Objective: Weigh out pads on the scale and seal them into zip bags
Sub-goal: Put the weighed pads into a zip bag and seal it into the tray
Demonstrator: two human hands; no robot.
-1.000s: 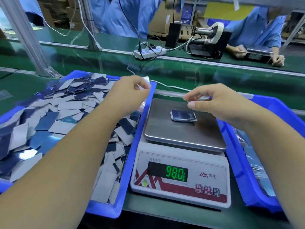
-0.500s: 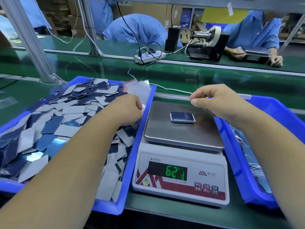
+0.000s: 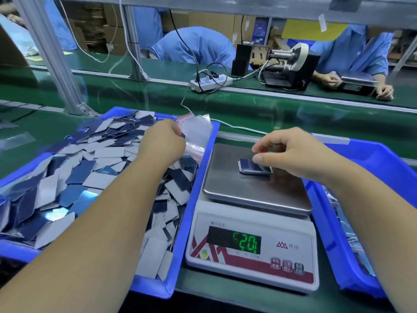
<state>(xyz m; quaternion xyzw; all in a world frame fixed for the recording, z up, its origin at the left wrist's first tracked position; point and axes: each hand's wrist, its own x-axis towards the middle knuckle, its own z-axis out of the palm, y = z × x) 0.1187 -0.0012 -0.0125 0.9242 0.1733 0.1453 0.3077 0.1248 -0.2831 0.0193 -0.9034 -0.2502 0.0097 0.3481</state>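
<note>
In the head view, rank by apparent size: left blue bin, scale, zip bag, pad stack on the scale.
1. left blue bin
2. scale
3. zip bag, partly hidden by the left hand
4. pad stack

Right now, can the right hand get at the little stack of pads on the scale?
Probably yes. The right hand hovers just above the pads on the scale, thumb and fingers spread, with nothing between them.

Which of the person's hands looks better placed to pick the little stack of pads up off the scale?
The right hand. It hovers directly above the stack of pads on the scale, thumb and fingers curled toward it. The left hand is over the blue tray, busy holding the zip bag.
</note>
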